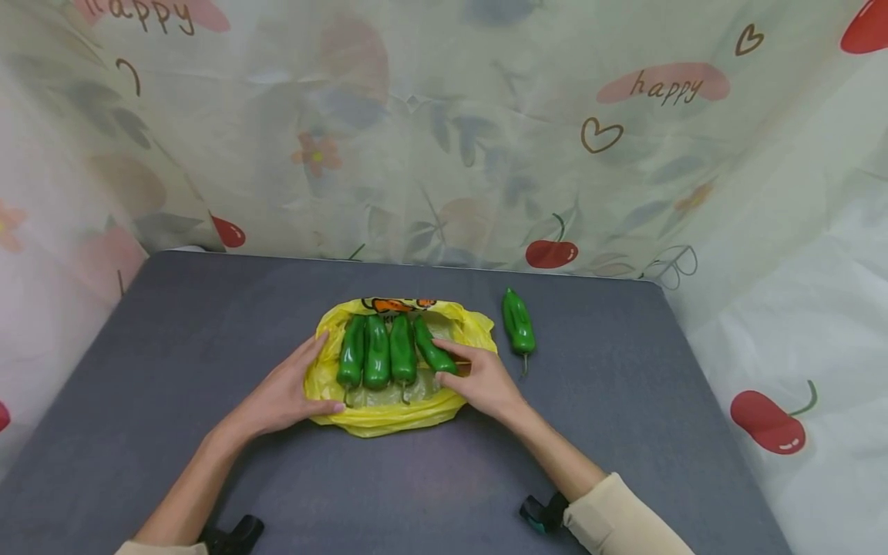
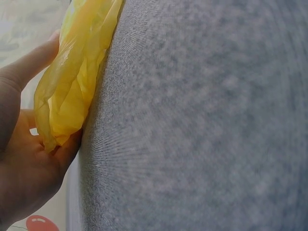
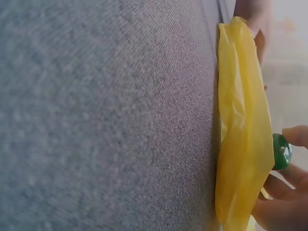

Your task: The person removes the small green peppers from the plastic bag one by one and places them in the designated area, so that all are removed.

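Observation:
A yellow plastic bag (image 1: 409,417) lies on the table with its mouth spread wide. Inside, three green peppers (image 1: 377,351) lie side by side, stems toward the person. My right hand (image 1: 489,381) pinches another green pepper (image 1: 433,348) between thumb and fingers, at the right of that row and tilted. The tip of this pepper (image 3: 281,152) shows above the bag's side in the right wrist view. At the bag's left side, my left hand (image 1: 280,393) holds the rim, thumb at the front and fingers along the outside; the bag's folds (image 2: 72,96) sit within its grasp.
One more green pepper (image 1: 519,324) lies on the grey tabletop (image 1: 590,432), right of the bag and beyond the right hand. Behind the table hangs a printed curtain (image 1: 416,154), and similar cloth runs along both sides. Black straps (image 1: 544,515) sit at the wrists.

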### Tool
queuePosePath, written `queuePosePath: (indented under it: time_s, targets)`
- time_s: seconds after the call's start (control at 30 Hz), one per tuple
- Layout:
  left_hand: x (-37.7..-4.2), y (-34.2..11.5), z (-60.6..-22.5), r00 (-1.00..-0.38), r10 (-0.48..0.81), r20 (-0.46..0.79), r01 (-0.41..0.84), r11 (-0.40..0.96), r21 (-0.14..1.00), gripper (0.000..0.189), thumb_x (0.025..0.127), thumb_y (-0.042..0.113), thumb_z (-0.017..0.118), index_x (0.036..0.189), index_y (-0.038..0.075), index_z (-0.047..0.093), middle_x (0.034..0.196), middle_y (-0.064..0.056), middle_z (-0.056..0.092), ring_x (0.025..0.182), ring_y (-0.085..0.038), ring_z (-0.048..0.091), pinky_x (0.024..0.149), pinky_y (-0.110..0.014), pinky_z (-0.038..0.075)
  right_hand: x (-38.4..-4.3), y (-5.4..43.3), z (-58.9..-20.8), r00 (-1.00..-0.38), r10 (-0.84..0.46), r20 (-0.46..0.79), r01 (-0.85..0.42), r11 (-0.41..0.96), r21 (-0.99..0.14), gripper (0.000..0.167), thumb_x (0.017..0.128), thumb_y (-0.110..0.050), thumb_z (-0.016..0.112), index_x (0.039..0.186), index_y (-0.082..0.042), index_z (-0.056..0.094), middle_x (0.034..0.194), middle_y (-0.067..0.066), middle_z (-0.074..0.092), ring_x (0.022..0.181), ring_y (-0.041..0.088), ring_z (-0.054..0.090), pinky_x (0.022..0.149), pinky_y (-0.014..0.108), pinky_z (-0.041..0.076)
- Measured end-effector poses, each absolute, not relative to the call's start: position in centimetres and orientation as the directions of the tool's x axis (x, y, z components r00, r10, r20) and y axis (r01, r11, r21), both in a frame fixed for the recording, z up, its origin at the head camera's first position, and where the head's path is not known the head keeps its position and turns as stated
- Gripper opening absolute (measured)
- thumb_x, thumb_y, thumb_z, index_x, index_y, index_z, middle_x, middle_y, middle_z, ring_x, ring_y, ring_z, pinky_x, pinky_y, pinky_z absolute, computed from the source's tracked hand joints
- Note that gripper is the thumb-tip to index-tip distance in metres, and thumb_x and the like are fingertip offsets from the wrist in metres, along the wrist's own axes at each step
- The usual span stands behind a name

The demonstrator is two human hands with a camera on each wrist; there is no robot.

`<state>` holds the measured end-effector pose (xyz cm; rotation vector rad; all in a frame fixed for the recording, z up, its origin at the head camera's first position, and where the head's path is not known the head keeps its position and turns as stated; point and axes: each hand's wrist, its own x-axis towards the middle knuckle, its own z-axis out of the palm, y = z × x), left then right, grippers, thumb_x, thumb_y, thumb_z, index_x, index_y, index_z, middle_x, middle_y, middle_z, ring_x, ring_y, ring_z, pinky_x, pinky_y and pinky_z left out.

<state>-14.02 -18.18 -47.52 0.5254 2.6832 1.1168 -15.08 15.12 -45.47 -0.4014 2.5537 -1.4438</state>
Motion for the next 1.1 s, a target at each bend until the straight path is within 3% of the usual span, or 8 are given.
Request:
queuePosePath:
  time_s: [0.37, 0.57, 0.77, 1.1]
  targets:
    - [-14.0, -18.1, -47.3, -0.920, 0.389, -0.047, 0.242, 0.659, 0.712, 0.117, 0.077, 0.046, 0.084, 0.159, 0.003, 0.014, 0.161, -0.026, 0.014, 0.145, -0.047, 0.019, 0.110, -0.064, 0.025, -14.3, 16.2, -44.6, -0.958, -0.285, -0.010, -0.126, 0.453, -0.882, 0.050, 0.088, -0.013, 0.073, 0.136, -0.022, 0.063, 0.124, 0.008, 0.066, 0.099, 0.017, 0.068, 0.074, 0.027, 0.055]
    - [-14.0, -18.1, -47.3, -0.919, 0.392, -0.044, 0.246, 0.656, 0.714, 0.117, 0.077, 0.046, 0.084, 0.159, 0.003, 0.013, 0.161, -0.026, 0.014, 0.145, -0.047, 0.019, 0.110, -0.064, 0.025, -14.0, 17.0, -44.3, -0.961, -0.277, 0.016, -0.130, 0.401, -0.907, 0.048, 0.089, -0.008, 0.070, 0.134, -0.020, 0.065, 0.131, 0.007, 0.063, 0.095, 0.017, 0.064, 0.068, 0.025, 0.051]
    - [-14.1, -18.2, -47.3, -0.918, 0.395, -0.041, 0.250, 0.655, 0.713, 0.117, 0.077, 0.047, 0.084, 0.159, 0.003, 0.013, 0.162, -0.026, 0.014, 0.145, -0.047, 0.019, 0.110, -0.064, 0.024, -13.8, 18.0, -44.0, -0.965, -0.261, 0.002, -0.103, 0.375, -0.921, 0.047, 0.089, -0.010, 0.072, 0.135, -0.019, 0.064, 0.131, 0.009, 0.062, 0.095, 0.021, 0.068, 0.065, 0.026, 0.051]
    - [-14.0, -18.1, -47.2, -0.918, 0.394, -0.043, 0.249, 0.658, 0.711, 0.117, 0.077, 0.048, 0.083, 0.159, 0.003, 0.013, 0.161, -0.027, 0.015, 0.145, -0.047, 0.018, 0.110, -0.064, 0.024, -13.7, 19.8, -43.7, -0.974, -0.226, 0.027, -0.115, 0.388, -0.915, 0.047, 0.090, -0.008, 0.072, 0.135, -0.016, 0.063, 0.131, 0.011, 0.062, 0.100, 0.026, 0.069, 0.073, 0.026, 0.054]
